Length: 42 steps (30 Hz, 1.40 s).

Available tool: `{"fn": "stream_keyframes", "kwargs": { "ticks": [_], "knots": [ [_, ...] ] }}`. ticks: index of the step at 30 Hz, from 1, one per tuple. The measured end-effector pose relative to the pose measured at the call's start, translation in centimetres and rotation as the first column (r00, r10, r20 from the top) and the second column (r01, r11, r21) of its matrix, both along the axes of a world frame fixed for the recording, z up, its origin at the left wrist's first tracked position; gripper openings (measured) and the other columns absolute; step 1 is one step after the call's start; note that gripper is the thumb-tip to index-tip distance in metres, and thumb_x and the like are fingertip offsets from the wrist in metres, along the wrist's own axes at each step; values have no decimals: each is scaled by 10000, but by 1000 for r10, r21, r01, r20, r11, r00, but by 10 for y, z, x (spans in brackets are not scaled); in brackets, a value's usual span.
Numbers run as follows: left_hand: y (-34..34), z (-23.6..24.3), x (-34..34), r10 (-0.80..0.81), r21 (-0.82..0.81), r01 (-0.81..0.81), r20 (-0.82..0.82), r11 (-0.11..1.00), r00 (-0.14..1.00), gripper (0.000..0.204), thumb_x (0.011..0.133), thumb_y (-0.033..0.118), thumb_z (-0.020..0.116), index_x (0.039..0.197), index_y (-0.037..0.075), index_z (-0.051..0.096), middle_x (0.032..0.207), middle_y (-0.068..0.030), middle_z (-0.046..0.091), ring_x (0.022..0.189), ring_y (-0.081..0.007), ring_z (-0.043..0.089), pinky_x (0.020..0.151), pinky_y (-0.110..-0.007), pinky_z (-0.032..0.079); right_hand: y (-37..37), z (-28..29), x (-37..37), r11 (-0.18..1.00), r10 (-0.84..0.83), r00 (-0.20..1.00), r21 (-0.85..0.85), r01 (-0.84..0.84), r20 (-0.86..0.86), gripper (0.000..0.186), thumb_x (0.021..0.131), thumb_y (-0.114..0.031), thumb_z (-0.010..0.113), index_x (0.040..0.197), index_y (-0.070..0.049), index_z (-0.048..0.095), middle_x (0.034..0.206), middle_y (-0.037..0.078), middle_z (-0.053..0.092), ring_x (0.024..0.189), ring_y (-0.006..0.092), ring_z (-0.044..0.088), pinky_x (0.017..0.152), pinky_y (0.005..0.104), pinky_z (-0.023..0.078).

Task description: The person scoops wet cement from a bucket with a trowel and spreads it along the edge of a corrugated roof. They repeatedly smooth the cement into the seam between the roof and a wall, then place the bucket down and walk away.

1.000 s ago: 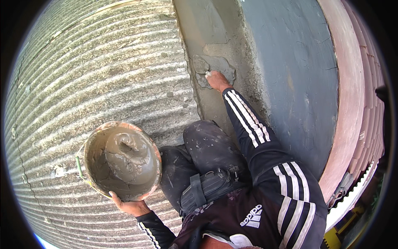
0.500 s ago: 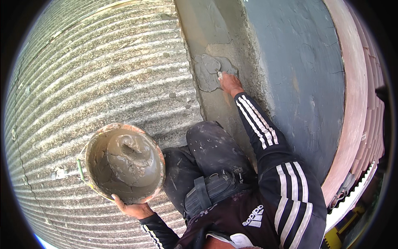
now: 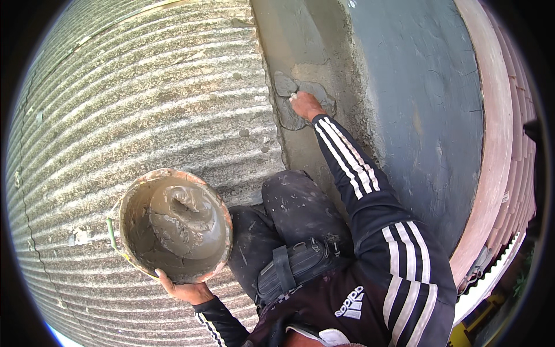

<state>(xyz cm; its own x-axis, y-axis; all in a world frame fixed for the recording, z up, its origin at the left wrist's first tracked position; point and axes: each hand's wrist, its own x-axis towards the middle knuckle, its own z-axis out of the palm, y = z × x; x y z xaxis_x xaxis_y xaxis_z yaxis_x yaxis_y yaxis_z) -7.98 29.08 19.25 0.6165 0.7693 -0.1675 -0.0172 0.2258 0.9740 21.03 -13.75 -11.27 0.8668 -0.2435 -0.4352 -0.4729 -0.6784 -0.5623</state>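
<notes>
My left hand (image 3: 184, 291) grips the lower rim of a round bucket (image 3: 222, 254), thumb over the edge. Wet grey-brown cement (image 3: 188, 220) fills much of it, with a dent near the middle. Ahead of my knees, my right hand (image 3: 306, 106) is closed round the handle of a cement-coated trowel (image 3: 285, 84). The trowel's rounded blade lies flat on a patch of wet cement (image 3: 315, 89) spread over the grey ledge. Most of the handle is hidden inside the fist.
Corrugated roofing sheets (image 3: 144, 115) spread across the left, under the bucket. The plastered ledge (image 3: 306, 144) runs along their edge. A dark grey coated surface (image 3: 416, 104) rises on the right, bordered by a pinkish curb (image 3: 498, 115) and roof tiles (image 3: 523, 139).
My right hand and the trowel have shifted left across the wet cement patch. The left hand and the bucket stay almost where they were.
</notes>
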Motion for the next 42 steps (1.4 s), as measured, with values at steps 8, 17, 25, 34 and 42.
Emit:
{"fn": "stream_keyframes", "kwargs": {
  "ticks": [8, 17, 25, 34, 42],
  "knots": [
    [-2, 1, 1, 48, 20, -48, -27, 999, 998, 718, 1004, 436, 630, 1526, -22, 444, 1567, -190, 461, 1387, -352, 490, 1165, -510, 408, -37, 2, -53, 986, -136, 987, -107, 127, -80, 409, 1021, -340, 602, 1283, -28, 644, 1254, 270, 692, 1214, 452, 645, 1012, 535, 517],
    [-1, 0, 1, 70, -6, -70, -13, 997, 997, 736, 997, 423, 656, 1526, -42, 445, 1581, -197, 448, 1384, -370, 489, 1164, -520, 409, -14, 11, -153, 995, -89, 987, -62, 81, -135, 397, 1026, -341, 593, 1268, -26, 613, 1206, 298, 694, 1137, 473, 667, 970, 563, 522],
    [-9, 5, 3, 28, 28, -27, -30, 999, 999, 765, 1009, 442, 615, 1558, -39, 387, 1617, -204, 395, 1437, -376, 439, 1191, -536, 379, -29, -1, -140, 953, -225, 973, 197, 231, -53, 440, 1027, -367, 585, 1256, 9, 580, 1137, 324, 697, 1120, 501, 656, 948, 556, 520],
    [-12, 5, 4, 29, 36, -27, -43, 999, 999, 791, 1005, 461, 601, 1576, -28, 357, 1622, -205, 386, 1444, -376, 437, 1190, -528, 391, -4, -7, -146, 882, -459, 888, 140, 450, 37, 460, 1051, -391, 553, 1216, 37, 590, 1141, 317, 698, 1105, 504, 659, 928, 545, 527],
    [-4, 2, 2, 32, 46, -30, -31, 998, 999, 773, 1007, 454, 605, 1564, -30, 375, 1607, -197, 405, 1415, -366, 463, 1178, -524, 396, -18, -6, -79, 847, -520, 854, 150, 510, 34, 419, 1015, -379, 618, 1173, 5, 678, 1191, 264, 708, 1143, 445, 664, 958, 504, 522]
  ]
}}
